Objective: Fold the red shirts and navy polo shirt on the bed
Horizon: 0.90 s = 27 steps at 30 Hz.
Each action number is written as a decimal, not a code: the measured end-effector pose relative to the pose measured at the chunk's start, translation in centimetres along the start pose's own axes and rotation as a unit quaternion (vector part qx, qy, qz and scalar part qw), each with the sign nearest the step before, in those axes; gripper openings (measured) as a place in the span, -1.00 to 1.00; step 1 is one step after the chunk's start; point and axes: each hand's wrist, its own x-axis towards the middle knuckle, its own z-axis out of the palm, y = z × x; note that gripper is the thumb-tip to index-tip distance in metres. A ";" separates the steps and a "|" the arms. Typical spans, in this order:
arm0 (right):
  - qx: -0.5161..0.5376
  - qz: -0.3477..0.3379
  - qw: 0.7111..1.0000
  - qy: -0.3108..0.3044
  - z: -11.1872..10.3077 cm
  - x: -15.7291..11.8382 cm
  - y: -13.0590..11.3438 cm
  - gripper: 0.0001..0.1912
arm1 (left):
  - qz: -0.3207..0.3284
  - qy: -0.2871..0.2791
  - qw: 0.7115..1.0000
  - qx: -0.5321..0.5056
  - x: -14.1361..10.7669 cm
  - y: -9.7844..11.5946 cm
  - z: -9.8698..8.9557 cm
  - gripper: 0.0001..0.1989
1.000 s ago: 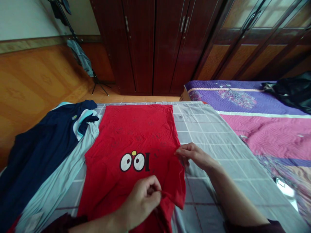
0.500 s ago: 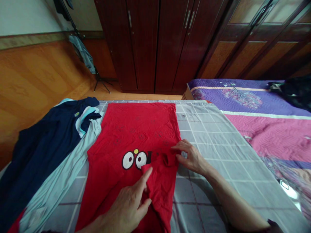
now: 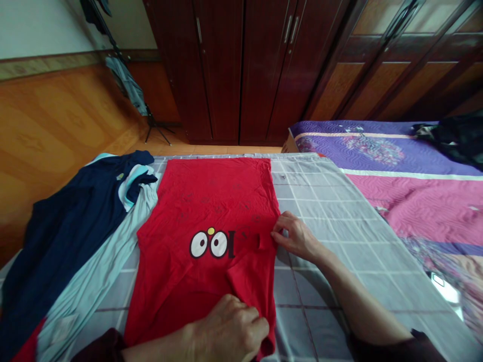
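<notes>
Now the red shirt (image 3: 211, 191) lies flat around its big eyes (image 3: 209, 245). Right of the eyes, the right hand (image 3: 296, 237) pinches the edge — thumb and finger together. Below them, the left hand (image 3: 234, 324) curls; I can't tell its pinch. The side looks part-tucked — the next move wants gentle, even hands.

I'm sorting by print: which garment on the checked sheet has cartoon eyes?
The red garment, with the right hand at its edge; no eyes show on the navy garment or the pale aqua garment.
</notes>
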 end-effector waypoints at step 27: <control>-0.026 -0.070 0.997 0.030 1.7 -0.2 1.2 -0.88 | -0.176 0.130 0.975 0.027 -1.3 -4.9 -3.3 -0.90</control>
